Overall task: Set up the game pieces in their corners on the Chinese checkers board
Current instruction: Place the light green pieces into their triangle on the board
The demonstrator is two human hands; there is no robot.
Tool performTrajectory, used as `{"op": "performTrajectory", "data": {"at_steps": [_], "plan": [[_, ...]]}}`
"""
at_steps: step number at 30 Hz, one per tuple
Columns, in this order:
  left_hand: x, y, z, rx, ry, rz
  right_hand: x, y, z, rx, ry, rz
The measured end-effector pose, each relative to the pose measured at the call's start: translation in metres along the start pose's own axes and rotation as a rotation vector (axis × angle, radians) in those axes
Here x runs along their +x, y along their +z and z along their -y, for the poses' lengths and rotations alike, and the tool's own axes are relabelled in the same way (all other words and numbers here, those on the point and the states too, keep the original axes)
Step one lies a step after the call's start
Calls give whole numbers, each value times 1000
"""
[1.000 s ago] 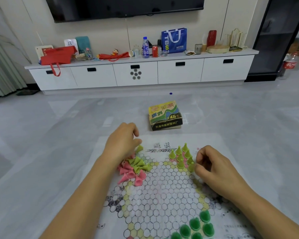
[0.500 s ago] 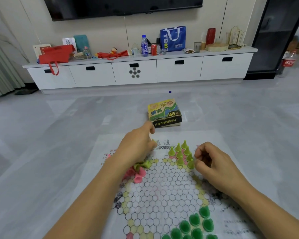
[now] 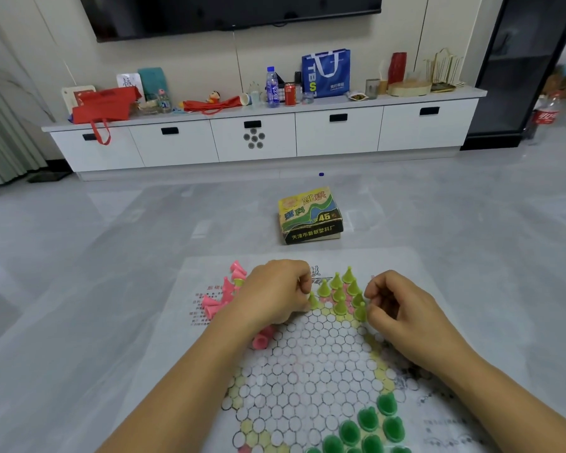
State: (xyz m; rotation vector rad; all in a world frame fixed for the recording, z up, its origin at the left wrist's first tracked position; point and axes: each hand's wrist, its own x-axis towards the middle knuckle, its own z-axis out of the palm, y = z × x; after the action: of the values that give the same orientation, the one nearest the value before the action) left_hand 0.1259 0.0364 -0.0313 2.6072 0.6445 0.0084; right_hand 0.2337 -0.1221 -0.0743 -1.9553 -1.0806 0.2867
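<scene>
Lying on a grey tiled floor (image 3: 111, 256), the paper board (image 3: 307, 371) has light-green cones (image 3: 340, 294) upright in its far corner. The left hand (image 3: 275, 295) pinches one light-green cone (image 3: 312, 300) at the cluster's left edge; the right hand (image 3: 402, 312) curls narrow against the cone (image 3: 360, 312) on the right edge, though a grip cannot be told. Pink cones (image 3: 224, 294) lie toppled left of the left hand, which hides part of them. Dark-green pieces (image 3: 370, 426) fill the near right corner. A game box (image 3: 309, 215) sits beyond the board, a white cabinet (image 3: 258, 135) against the far wall.
</scene>
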Motion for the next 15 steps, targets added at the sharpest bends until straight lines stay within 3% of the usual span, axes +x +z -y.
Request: {"op": "performTrajectory", "data": {"at_steps": [15], "plan": [[3,8,3,-20,-7,-57,0,0,-1,-17,-6,8]]}}
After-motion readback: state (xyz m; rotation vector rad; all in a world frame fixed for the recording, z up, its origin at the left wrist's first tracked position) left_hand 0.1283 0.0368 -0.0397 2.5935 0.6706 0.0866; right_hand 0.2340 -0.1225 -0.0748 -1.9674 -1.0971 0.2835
